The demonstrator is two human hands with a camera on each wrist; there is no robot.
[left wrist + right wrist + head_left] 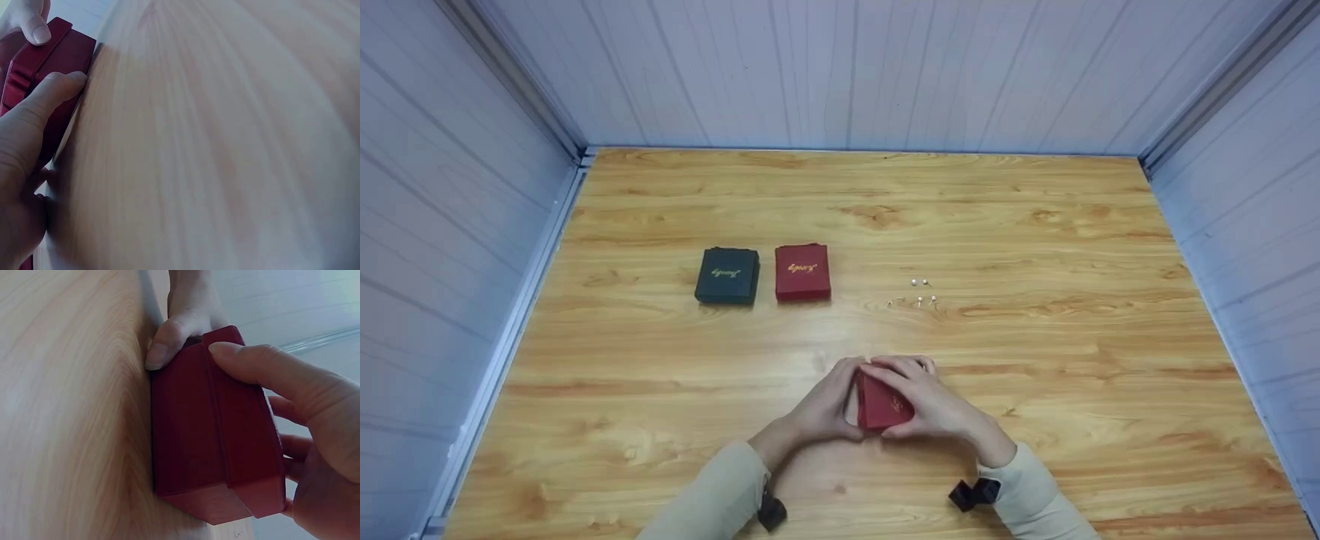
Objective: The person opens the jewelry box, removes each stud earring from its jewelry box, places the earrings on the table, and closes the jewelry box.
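Note:
Both hands hold a small red jewelry box (881, 409) with gold lettering on its lid, low on the table near the front. My left hand (819, 409) grips its left side, its thumb pressed along the lower part in the left wrist view. From the right, my right hand (934, 405) curves over the box, with the thumb on the lid (242, 427) in the right wrist view. The lid sits down on the base (183, 422). A dark bow (19, 81) shows on one side. What is inside the box is hidden.
Farther back stand a dark green box (727, 276) and a second red box (802, 272), both with gold lettering. Several tiny stud earrings (919, 301) lie right of them. Pale panel walls (847, 75) enclose the wooden table (660, 360) at the back and sides.

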